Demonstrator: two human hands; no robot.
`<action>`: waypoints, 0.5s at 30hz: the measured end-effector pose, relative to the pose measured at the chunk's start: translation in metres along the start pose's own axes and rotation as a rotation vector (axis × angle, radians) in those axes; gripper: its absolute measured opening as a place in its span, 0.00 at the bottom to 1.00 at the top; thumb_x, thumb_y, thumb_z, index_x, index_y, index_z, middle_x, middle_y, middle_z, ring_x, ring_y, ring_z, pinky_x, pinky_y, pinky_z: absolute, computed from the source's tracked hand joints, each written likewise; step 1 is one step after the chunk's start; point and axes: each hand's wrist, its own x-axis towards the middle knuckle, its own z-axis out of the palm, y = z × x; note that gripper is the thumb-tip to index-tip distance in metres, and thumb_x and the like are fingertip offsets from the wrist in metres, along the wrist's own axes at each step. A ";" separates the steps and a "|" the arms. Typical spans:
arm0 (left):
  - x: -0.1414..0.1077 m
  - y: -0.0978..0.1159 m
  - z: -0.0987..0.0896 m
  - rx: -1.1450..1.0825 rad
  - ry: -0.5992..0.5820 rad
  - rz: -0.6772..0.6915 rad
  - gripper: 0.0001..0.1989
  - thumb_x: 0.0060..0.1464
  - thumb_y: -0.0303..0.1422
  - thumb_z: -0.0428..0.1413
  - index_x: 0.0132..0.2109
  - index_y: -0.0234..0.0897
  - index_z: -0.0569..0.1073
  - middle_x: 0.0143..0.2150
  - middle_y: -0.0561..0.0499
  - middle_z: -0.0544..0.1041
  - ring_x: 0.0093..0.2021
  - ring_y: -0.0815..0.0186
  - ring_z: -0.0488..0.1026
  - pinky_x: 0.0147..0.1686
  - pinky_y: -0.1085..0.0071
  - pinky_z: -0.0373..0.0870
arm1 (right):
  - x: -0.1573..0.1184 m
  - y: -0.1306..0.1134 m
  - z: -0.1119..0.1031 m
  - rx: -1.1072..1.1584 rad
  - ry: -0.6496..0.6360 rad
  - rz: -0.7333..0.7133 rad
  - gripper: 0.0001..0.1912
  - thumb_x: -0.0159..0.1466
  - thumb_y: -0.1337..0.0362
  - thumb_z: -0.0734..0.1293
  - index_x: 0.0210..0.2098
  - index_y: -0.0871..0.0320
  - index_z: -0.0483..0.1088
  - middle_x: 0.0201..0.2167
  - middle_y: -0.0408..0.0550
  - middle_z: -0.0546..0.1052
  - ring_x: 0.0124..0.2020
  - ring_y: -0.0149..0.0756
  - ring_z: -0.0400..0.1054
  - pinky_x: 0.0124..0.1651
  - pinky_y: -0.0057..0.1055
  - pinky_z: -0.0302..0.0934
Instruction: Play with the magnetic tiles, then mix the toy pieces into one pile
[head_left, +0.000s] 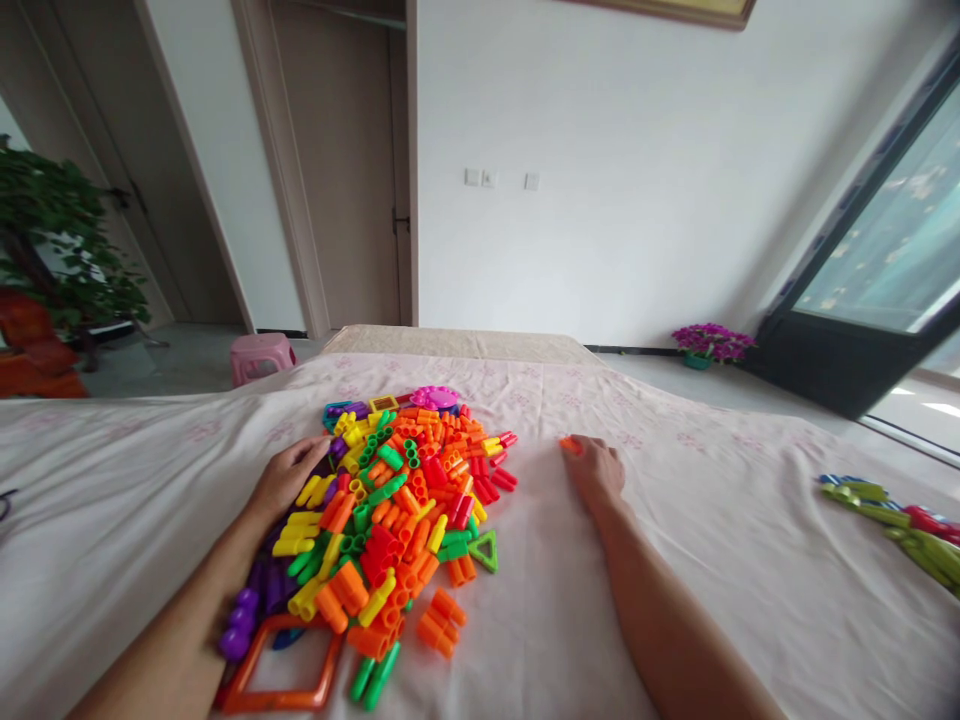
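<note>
A heap of plastic connecting blocks point(409, 480), mostly orange, yellow, green, red and purple tubes, lies on the cloth-covered surface. At its left edge is my left hand point(289, 475), fingers stretched toward the purple pieces and the thumb a little apart. It seems to touch the heap without gripping a piece. To the right of the heap, my right hand point(598, 468) rests low over the cloth, its fingers closed on a small orange block point(571, 445). Most of that block is hidden by the fingers. An orange square frame point(330, 668) lies at the near left, beside purple balls point(238, 625).
A pale patterned cloth point(540, 600) covers the surface. Green and red toy pieces point(911, 525) lie at the far right. A green triangle point(486, 551) and a pink oval piece point(433, 397) edge the heap. Beyond stands a pink stool point(262, 357).
</note>
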 end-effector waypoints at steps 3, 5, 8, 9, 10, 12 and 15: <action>0.001 -0.001 0.000 0.017 -0.004 -0.001 0.26 0.53 0.52 0.52 0.49 0.37 0.76 0.50 0.49 0.78 0.53 0.58 0.72 0.54 0.69 0.65 | -0.008 -0.012 0.001 0.046 0.093 -0.126 0.19 0.63 0.61 0.63 0.53 0.55 0.71 0.54 0.53 0.70 0.55 0.52 0.58 0.55 0.48 0.54; 0.001 0.000 0.000 0.025 -0.006 0.001 0.26 0.53 0.52 0.52 0.48 0.37 0.76 0.50 0.49 0.78 0.53 0.57 0.72 0.54 0.69 0.65 | -0.020 -0.037 0.000 0.179 0.108 -0.368 0.17 0.63 0.65 0.62 0.51 0.54 0.72 0.51 0.50 0.73 0.53 0.46 0.61 0.55 0.44 0.56; 0.001 0.001 0.000 0.027 0.001 0.004 0.27 0.52 0.52 0.53 0.48 0.37 0.77 0.49 0.49 0.79 0.52 0.57 0.73 0.52 0.69 0.66 | -0.044 -0.081 0.000 0.401 -0.079 -0.770 0.19 0.63 0.71 0.61 0.50 0.52 0.72 0.48 0.47 0.75 0.50 0.40 0.65 0.54 0.38 0.60; 0.001 0.001 0.000 0.026 0.001 0.004 0.27 0.52 0.53 0.53 0.48 0.37 0.77 0.49 0.49 0.79 0.52 0.57 0.73 0.52 0.70 0.67 | -0.052 -0.094 0.001 0.436 -0.132 -0.885 0.22 0.62 0.73 0.60 0.53 0.51 0.70 0.51 0.46 0.74 0.52 0.39 0.64 0.55 0.39 0.60; 0.001 0.001 0.000 0.026 0.000 0.004 0.27 0.52 0.53 0.53 0.48 0.37 0.77 0.49 0.49 0.79 0.52 0.57 0.73 0.52 0.69 0.67 | -0.060 -0.105 0.001 0.447 -0.168 -0.971 0.26 0.61 0.74 0.60 0.57 0.51 0.68 0.54 0.46 0.72 0.55 0.39 0.62 0.58 0.40 0.58; 0.000 0.001 0.000 0.030 -0.002 0.002 0.27 0.52 0.53 0.52 0.48 0.37 0.77 0.50 0.49 0.78 0.52 0.57 0.73 0.52 0.69 0.67 | -0.071 -0.120 0.003 0.429 -0.229 -1.069 0.32 0.59 0.77 0.59 0.61 0.50 0.62 0.59 0.44 0.68 0.61 0.40 0.56 0.61 0.42 0.54; 0.000 0.001 0.000 0.044 0.002 0.015 0.26 0.52 0.53 0.52 0.47 0.36 0.77 0.49 0.48 0.79 0.52 0.56 0.73 0.53 0.68 0.66 | -0.079 -0.126 0.005 0.399 -0.268 -1.084 0.33 0.59 0.78 0.60 0.61 0.48 0.62 0.57 0.43 0.69 0.61 0.40 0.55 0.61 0.41 0.53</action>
